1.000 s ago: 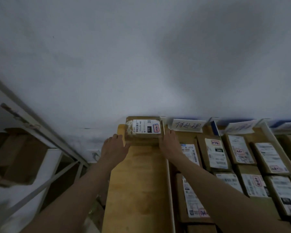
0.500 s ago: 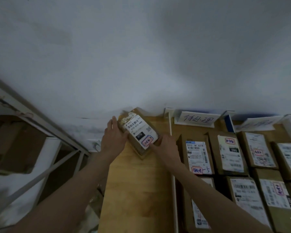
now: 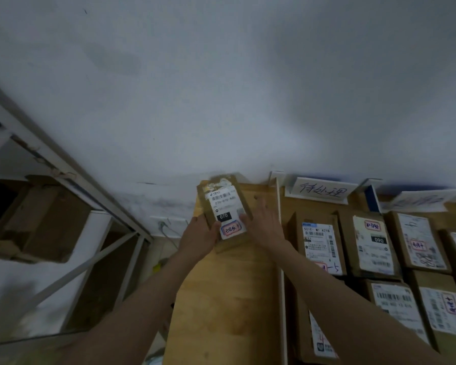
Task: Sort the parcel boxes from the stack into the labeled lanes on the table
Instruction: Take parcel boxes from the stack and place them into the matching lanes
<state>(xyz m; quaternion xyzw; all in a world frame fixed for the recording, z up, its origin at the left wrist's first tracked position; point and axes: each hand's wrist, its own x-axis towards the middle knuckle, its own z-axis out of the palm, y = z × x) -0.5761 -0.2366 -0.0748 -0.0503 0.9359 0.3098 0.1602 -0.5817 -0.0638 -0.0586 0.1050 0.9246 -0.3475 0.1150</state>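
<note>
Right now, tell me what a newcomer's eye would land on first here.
First, the two hands: the left hand and right hand hold a brown parcel box with a white label marked 070, at the far end of the bare wooden lane. Next, the lanes to the right, packed with labelled boxes. Then the handwritten sign standing at the wall behind them.

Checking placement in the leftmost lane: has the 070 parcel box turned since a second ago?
Yes. The 070 parcel box has turned from crosswise against the wall to roughly lengthwise along the white lane divider, between the left hand and right hand.
</note>
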